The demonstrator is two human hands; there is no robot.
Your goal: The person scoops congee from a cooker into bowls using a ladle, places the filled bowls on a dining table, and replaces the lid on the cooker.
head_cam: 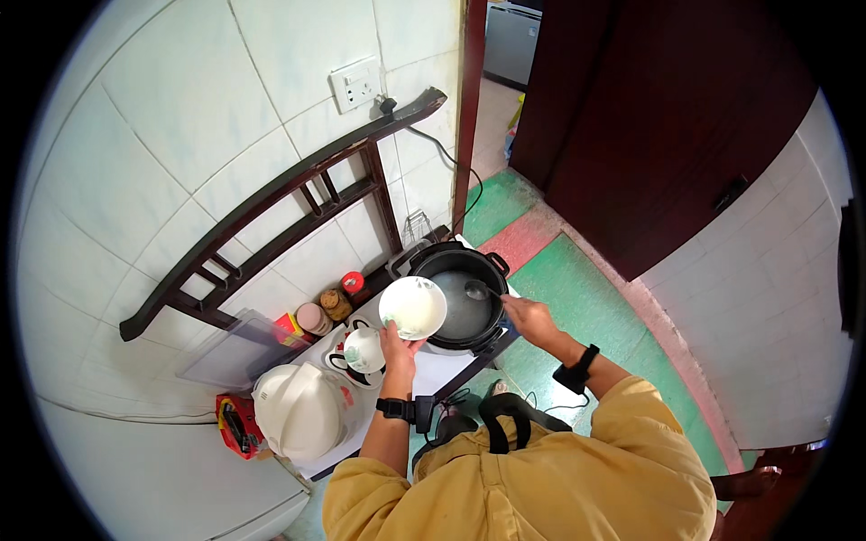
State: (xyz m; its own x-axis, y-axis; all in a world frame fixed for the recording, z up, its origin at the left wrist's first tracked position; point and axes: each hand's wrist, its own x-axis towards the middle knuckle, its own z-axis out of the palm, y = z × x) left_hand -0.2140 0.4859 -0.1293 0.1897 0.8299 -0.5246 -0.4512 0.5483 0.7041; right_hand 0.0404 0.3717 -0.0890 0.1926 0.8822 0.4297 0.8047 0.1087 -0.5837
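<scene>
My left hand (400, 346) holds a white bowl (414, 308) with a leaf pattern beside the rim of an open electric pressure cooker (499, 265). Pale content shows in the bowl, though its kind is hard to tell. In my right hand (531, 320) is the handle of a ladle (477, 290), whose head rests in the cloudy whitish liquid (454, 308) inside the cooker's dark pot. A second white bowl (364, 351) with a leaf pattern stands left of my left hand, on a patterned black and white item (336, 360).
A white lidded appliance (298, 412) stands at the table's left end. Jars (335, 304), one with a red lid (352, 282), line the back near a clear plastic sheet (240, 351). A power cord (473, 174) runs to the wall socket (357, 84). A dark red door (663, 122) stands at the right.
</scene>
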